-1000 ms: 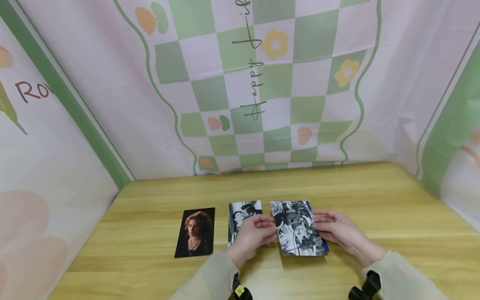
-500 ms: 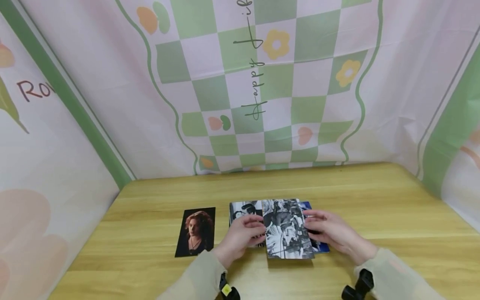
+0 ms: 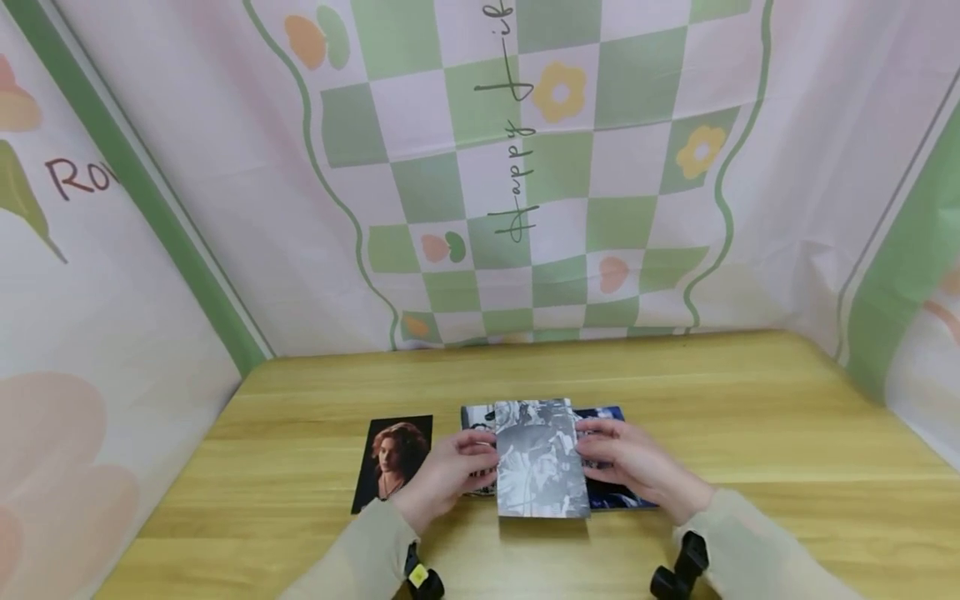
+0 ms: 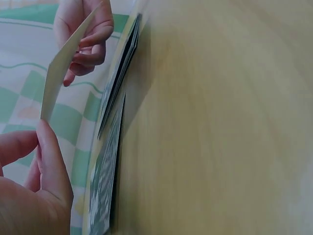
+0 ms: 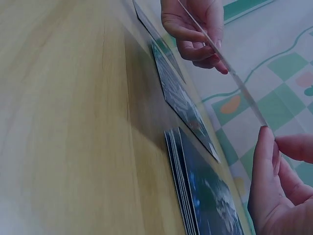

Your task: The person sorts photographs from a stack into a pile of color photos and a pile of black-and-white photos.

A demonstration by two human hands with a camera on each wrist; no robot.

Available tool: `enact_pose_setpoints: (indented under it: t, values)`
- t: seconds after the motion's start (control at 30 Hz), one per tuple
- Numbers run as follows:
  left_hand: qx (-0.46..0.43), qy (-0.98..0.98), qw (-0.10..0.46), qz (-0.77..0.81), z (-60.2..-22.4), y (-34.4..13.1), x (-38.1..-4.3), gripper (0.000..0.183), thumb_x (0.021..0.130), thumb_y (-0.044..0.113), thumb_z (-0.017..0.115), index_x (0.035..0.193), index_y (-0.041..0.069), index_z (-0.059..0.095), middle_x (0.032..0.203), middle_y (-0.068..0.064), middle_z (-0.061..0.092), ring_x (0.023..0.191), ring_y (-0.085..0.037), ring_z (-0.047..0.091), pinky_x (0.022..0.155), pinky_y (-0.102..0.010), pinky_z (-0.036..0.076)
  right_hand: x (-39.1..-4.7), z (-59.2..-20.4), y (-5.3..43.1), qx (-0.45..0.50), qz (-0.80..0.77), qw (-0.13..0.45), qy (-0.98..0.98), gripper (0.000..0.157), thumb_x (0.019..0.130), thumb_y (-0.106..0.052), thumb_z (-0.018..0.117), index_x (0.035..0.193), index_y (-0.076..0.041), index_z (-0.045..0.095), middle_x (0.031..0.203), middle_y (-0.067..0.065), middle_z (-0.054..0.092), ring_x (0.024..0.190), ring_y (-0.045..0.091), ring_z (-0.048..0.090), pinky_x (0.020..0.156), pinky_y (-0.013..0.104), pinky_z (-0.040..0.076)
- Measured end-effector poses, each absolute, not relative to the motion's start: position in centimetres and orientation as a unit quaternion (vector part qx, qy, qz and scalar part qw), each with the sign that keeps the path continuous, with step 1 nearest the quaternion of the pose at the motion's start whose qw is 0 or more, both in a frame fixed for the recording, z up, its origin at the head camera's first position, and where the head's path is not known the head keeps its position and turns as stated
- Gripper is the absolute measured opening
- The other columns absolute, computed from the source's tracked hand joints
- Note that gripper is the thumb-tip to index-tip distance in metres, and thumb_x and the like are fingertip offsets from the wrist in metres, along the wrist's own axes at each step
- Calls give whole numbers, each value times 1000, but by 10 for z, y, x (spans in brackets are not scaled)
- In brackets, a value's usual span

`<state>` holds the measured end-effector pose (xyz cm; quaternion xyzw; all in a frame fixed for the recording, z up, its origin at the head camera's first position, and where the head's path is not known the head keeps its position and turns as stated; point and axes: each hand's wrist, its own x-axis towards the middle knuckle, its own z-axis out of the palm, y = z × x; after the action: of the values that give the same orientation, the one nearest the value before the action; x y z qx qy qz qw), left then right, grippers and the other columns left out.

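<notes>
Far left, the portrait card [image 3: 384, 462] lies on the table [image 3: 285, 467]. Next, your left hand [image 3: 444, 473]: fingers and thumb clamped on the left edge of the held card [image 3: 542, 462]. Behind that, a black-and-white card [image 3: 477, 415] lies on the table, partly hidden. Held card is up off the table, between your hands. Blue-topped stack [image 5: 210, 196] sits on the table, partly covered. Your right hand [image 3: 633, 462]: fingers and thumb pinching the held card's right edge.

“Happy Lif…”, “Ro…” on cloth [image 3: 555, 175]
</notes>
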<state>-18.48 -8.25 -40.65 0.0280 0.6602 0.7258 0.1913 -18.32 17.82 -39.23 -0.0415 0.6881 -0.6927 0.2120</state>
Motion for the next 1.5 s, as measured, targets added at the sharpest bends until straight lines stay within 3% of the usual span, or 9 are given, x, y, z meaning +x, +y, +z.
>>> enact_pose_setpoints:
  t: [0.23,0.5,0.93,1.27,1.5]
  values:
    - [12,684,168,710,-404,-98,-187,34,90,1,60,122,-7,52,95,-5,59,82,-11,59,76,-25,56,-190,-389,157,-37,-666,185,722,50,93,-8,54,135,12,36,112,14,56,96,15,59,88,38,55]
    - [0,728,148,669,-404,-114,-194,33,89,2,61,121,-6,55,96,-8,60,79,-12,60,71,-24,57,-202,-393,130,-10,-634,150,758,39,89,2,57,126,11,48,104,19,59,81,15,62,72,32,59]
    - [-23,779,126,614,-408,-123,-204,28,88,-2,60,115,-8,58,95,-12,62,73,-12,61,66,-25,58,-216,-398,102,21,-589,136,796,34,83,9,60,116,11,54,92,19,62,70,19,61,60,32,59]
    - [-8,807,128,577,-409,-116,-210,33,83,-10,61,116,-11,57,91,-13,59,77,-16,60,70,-33,59,-221,-399,99,41,-566,132,813,32,77,12,57,109,11,56,80,14,61,56,15,57,53,28,56]
    - [6,816,134,562,-407,-114,-211,36,82,-11,62,117,-14,55,90,-14,57,79,-19,63,72,-35,59,-224,-399,98,43,-549,126,825,33,75,14,55,107,11,55,77,16,58,56,16,56,53,29,57]
